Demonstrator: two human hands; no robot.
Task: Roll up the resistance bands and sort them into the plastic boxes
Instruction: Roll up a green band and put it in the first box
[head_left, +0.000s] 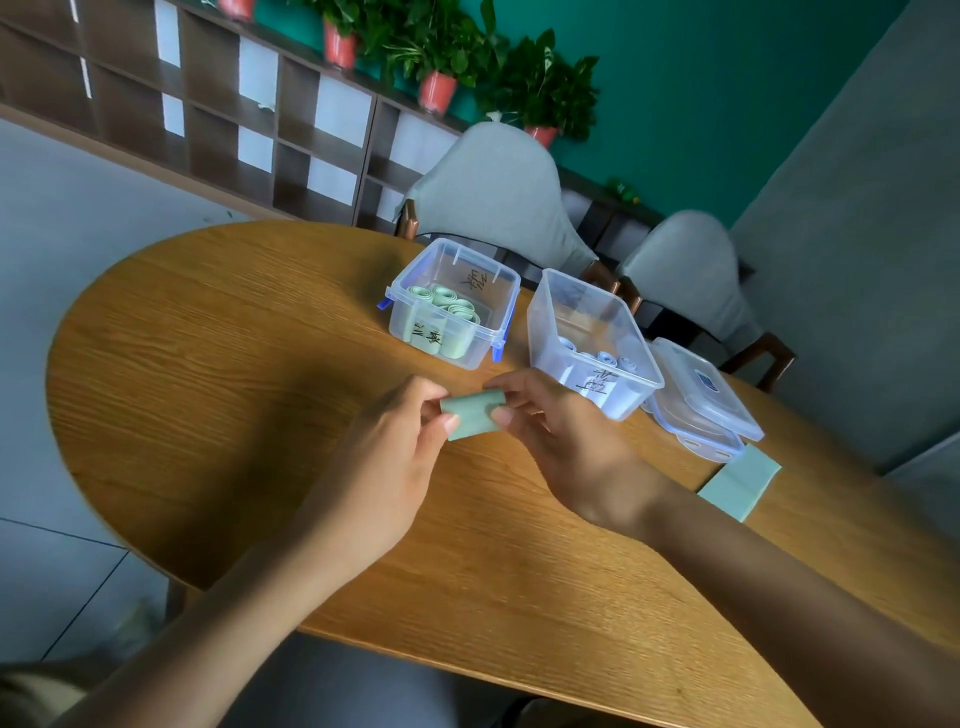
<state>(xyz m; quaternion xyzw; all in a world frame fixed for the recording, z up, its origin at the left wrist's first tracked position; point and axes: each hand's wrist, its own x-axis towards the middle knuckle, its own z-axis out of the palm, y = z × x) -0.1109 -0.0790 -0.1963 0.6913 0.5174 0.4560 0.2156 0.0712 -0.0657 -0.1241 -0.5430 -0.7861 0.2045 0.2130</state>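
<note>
Two hands are working over the wooden bench (208, 374). Left hand (384, 467) is pinching the left end of a rolled green band (472, 415), grip clamped on it with thumb and fingertips. Right hand (561, 441) is pinching the right end, grip clamped too. The roll is sitting between both hands, held above the bench, near side of the boxes. Just beyond, the left box (498, 312), clear with blue clips, is holding green rolls (447, 304). Right of it, the second clear box (545, 332) is holding pale blue rolls (605, 359). Two stacked lids (717, 410) are lying just right of that box. Further right and nearer, a flat green band (740, 480) is lying on the bench, unrolled.
</note>
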